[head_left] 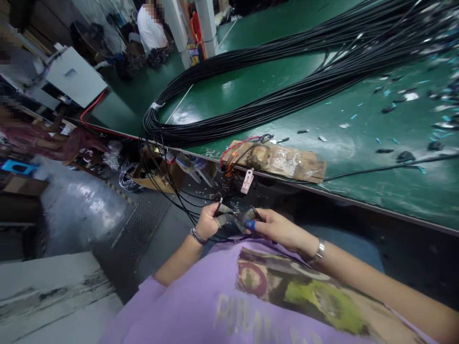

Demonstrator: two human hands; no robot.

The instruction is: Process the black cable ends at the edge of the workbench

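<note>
Over my lap, just off the table's front edge, my left hand (pixel 208 221) is closed on a thin black cable (pixel 219 204) whose pale tip points up. Grey strips, perhaps tape around the fingertips, show between the two hands. My right hand (pixel 274 228) is a short way to the right, its fingers pinched on a dark, cable-like piece (pixel 257 214). A blue wrap (pixel 250 224) circles one finger of it. Several loose black cables (pixel 172 188) hang from the coil towards my left hand. Whether the hands share one cable is hidden.
A large coil of black cable (pixel 215 129) lies on the green table (pixel 358 191). At the edge are a wooden block (pixel 308 165) and a pink clip (pixel 247 181). Cable scraps (pixel 405 156) litter the right. A cardboard box (pixel 175 174) stands below; other people sit at the left.
</note>
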